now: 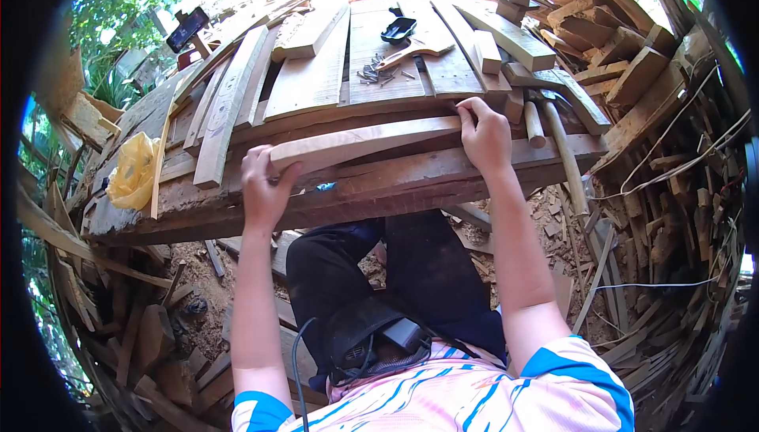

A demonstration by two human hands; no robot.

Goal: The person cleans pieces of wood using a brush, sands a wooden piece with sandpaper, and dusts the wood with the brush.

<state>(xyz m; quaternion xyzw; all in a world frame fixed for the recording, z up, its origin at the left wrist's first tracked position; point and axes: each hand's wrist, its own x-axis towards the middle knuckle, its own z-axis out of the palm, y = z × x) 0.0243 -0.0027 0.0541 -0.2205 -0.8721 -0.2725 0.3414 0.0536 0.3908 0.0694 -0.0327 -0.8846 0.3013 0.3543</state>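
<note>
A pale wooden strip [368,143] lies crosswise along the near side of the workbench [427,179], with a hand at each end. My left hand [266,187] is closed round its left end, thumb on the near side and fingers behind. At the right end, my right hand [485,135] pinches the strip between thumb and fingertips; the exact contact is partly hidden. Beyond the strip lie several planks [312,80] side by side. A pile of nails [371,73] rests on them, beside a wooden piece with a handle [411,51] and a black tray [398,30].
Hammers with wooden handles [563,147] hang at the bench's right side. A yellow plastic bag [133,171] sits at its left end. Stacked timber [605,37] rises on the right, and a phone on a stand [187,29] is at the back left. Wood scraps [209,305] cover the ground.
</note>
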